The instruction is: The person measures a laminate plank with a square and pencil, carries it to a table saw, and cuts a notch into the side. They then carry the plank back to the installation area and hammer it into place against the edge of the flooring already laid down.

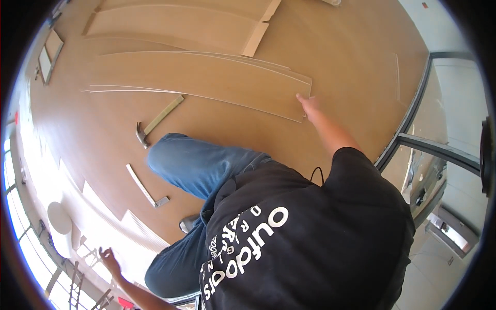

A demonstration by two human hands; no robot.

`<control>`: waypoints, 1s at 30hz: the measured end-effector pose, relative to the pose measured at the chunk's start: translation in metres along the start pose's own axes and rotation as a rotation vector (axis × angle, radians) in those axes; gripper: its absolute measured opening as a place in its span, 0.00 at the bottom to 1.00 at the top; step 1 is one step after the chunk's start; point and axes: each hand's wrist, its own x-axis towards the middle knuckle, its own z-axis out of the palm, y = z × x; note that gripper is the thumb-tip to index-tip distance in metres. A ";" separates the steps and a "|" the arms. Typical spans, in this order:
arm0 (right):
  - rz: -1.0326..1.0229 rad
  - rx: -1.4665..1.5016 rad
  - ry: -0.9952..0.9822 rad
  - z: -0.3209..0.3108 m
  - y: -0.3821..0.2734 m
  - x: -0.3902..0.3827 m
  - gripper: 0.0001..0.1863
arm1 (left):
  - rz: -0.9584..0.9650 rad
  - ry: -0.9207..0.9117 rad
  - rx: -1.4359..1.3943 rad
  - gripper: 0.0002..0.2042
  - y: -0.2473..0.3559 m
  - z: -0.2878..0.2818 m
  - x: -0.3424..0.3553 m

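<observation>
A stack of long, thin, wood-brown planks (206, 77) lies fanned a little on the brown floor before me. My right hand (309, 107) is at the right-hand end of the upper plank, one digit stretched over its face and the other fingers partly hidden at the edge. To the lower left, my left hand (109, 261) is held out away from the planks, with bent fingers apart and nothing in them. Between my knee and the planks rests a claw hammer (164, 114) with a pale handle. A try square (143, 187) lies left of my legs.
An open cardboard box (181, 23) lies beyond the planks. Framed glass (439, 150) runs along the right. More pale planks (137, 230) and a white cylinder (60, 227) are at the left, near bright windows (20, 214). My bent knee (181, 157) is close to the hammer.
</observation>
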 end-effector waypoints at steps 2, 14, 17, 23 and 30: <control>-0.010 -0.027 0.022 -0.010 0.007 0.015 0.36 | 0.007 -0.099 -0.073 0.28 -0.001 0.049 -0.017; -0.270 0.436 -0.423 -0.118 -0.232 -0.046 0.39 | -0.094 -0.419 -0.647 0.28 0.107 0.140 -0.057; -0.475 0.371 -0.422 -0.142 -0.316 -0.067 0.37 | -0.036 -0.400 -0.644 0.27 0.120 0.136 -0.054; -0.504 0.409 -0.377 -0.067 -0.303 -0.084 0.30 | -0.135 -0.416 -0.693 0.31 0.107 0.135 -0.081; -0.085 0.458 -0.340 0.047 -0.125 -0.003 0.36 | -0.227 -0.503 -0.775 0.31 0.091 0.162 -0.090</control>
